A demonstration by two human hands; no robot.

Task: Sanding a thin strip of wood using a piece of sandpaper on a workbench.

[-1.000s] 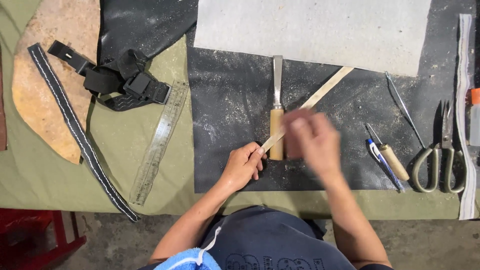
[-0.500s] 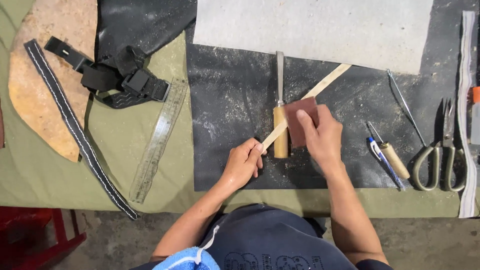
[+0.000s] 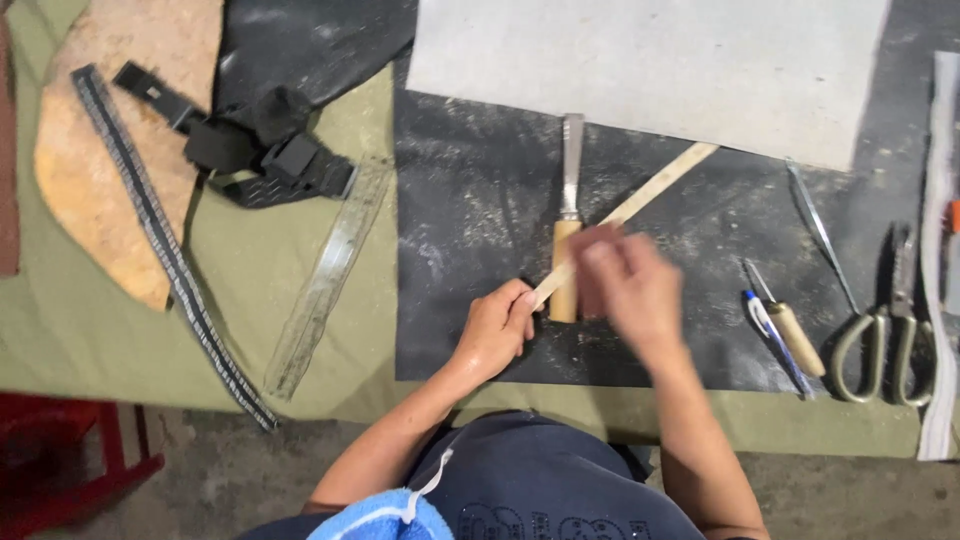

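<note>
My left hand (image 3: 497, 328) pinches the near end of a thin pale wooden strip (image 3: 655, 185) that runs diagonally up to the right across a black mat (image 3: 470, 200). My right hand (image 3: 625, 285) is blurred over the middle of the strip and grips a small reddish-brown sanding block, mostly hidden by the fingers. A chisel with a wooden handle (image 3: 568, 225) lies under the strip, blade pointing away from me.
A metal ruler (image 3: 330, 275), a black stitched strap (image 3: 160, 235) and a black buckle harness (image 3: 255, 150) lie at left on green cloth. An awl (image 3: 790, 335), a blue pen (image 3: 775, 340), scissors (image 3: 885, 330) and a grey sheet (image 3: 650, 60) lie at right and back.
My right hand slid the sanding block back down along the strip toward me and is motion-blurred now. The left hand kept its grip; the camera shifted slightly.
</note>
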